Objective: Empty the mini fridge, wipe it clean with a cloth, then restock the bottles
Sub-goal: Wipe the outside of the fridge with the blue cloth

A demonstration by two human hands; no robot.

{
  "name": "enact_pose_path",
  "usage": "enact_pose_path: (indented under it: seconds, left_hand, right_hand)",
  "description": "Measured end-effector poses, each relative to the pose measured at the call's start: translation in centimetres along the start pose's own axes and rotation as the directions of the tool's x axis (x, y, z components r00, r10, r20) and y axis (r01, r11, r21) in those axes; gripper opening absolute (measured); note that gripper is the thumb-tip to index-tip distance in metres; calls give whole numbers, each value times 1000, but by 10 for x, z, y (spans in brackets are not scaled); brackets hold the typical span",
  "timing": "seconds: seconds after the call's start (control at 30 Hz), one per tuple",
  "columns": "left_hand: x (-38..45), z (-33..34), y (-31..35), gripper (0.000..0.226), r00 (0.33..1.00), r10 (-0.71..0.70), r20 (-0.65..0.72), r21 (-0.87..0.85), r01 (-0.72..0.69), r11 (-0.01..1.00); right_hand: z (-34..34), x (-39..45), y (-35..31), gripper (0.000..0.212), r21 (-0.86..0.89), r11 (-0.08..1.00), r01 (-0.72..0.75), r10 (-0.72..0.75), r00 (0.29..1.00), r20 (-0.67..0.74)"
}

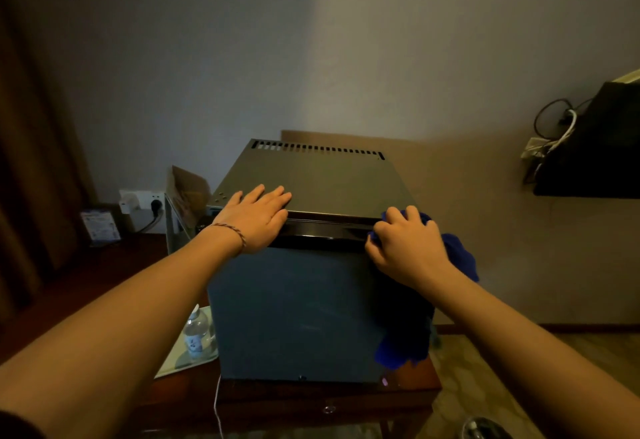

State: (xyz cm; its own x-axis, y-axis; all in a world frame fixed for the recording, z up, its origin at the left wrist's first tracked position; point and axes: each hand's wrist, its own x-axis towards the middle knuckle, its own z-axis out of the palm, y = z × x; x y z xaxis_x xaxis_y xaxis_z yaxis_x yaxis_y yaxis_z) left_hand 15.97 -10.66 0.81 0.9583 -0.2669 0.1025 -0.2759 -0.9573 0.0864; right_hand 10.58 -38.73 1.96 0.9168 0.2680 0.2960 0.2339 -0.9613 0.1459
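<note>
Blue cloth [457, 255] sits bunched under the right hand [405, 244], whose curled fingers pinch it against the mini fridge [298, 307] door's top edge. Left hand [258, 218] lies flat, fingers straight, beside it. Probably wiping: steady the fridge and draw the cloth along the edge toward the left hand.

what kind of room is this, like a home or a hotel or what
Probably a hotel room, though that is a guess. A mini fridge stands on a low wooden cabinet, a water bottle sits on a tray beside it, and a small printed card leans by the wall socket.
</note>
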Motion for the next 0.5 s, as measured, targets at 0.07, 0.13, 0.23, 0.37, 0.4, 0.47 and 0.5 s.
enact_pose_path:
  seconds: [0.07, 0.13, 0.23, 0.37, 0.4, 0.47, 0.5]
  left_hand:
    - [1, -1, 1, 53, 1000, 5, 16, 7, -6, 1000]
    - [3, -3, -1, 54, 999, 19, 50, 16, -20, 1000]
    - [8, -11, -15, 54, 990, 89, 107, 45, -95, 995]
    - [1, -15, -41, 53, 972, 204, 121, 19, -208, 978]
    - [-3, -14, -45, 53, 971, 216, 106, 18, -219, 976]
    - [-7, -12, -51, 53, 971, 224, 81, 10, -226, 974]
    - [-8, -12, -52, 53, 971, 229, 74, 3, -230, 973]
  right_hand:
    - [7, 0, -17, 35, 29, 998, -52, 55, 994, -94]
    - [17, 1, -47, 37, 35, 998, -57, 63, 973, -223]
    - [24, 7, -87, 31, 7, 1000, -25, 26, 942, -334]
    - [32, 7, -81, 26, -2, 1000, -3, 2, 907, -420]
    - [35, 5, -72, 26, -3, 1000, -7, 5, 901, -433]
    - [40, -1, -53, 28, 23, 998, -50, 55, 890, -452]
    - [41, -3, -45, 29, 43, 996, -79, 90, 885, -457]
